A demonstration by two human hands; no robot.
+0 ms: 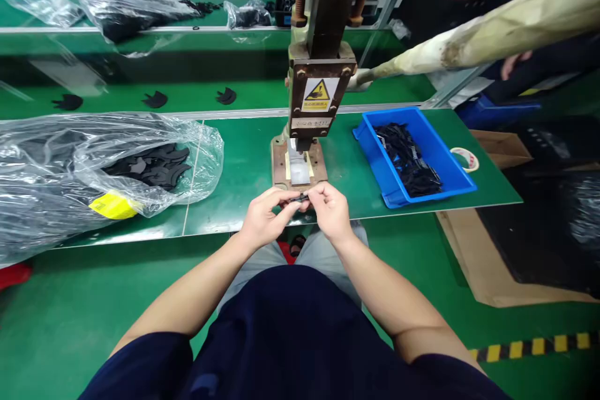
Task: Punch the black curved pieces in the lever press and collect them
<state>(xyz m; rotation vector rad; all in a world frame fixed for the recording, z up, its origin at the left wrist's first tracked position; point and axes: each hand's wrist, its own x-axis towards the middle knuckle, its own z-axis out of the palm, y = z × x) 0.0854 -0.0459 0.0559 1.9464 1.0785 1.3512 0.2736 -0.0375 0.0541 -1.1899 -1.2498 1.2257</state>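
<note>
Green worktop [244, 169] carries a hand press [319, 94] at centre, clear bag of black parts [94, 169] to the left, blue bin [415, 156] w/ more black pieces right. Both hands, left [265, 219] & right [330, 209], meet just in front of the press base, fingertips pinched on a small black part [299, 199], prob. a clip; too small to tell.

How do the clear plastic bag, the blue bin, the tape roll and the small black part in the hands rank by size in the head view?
1. clear plastic bag
2. blue bin
3. tape roll
4. small black part, pinched between left hand and right hand; mostly hidden, so its rank against the tape roll is unsure.
</note>
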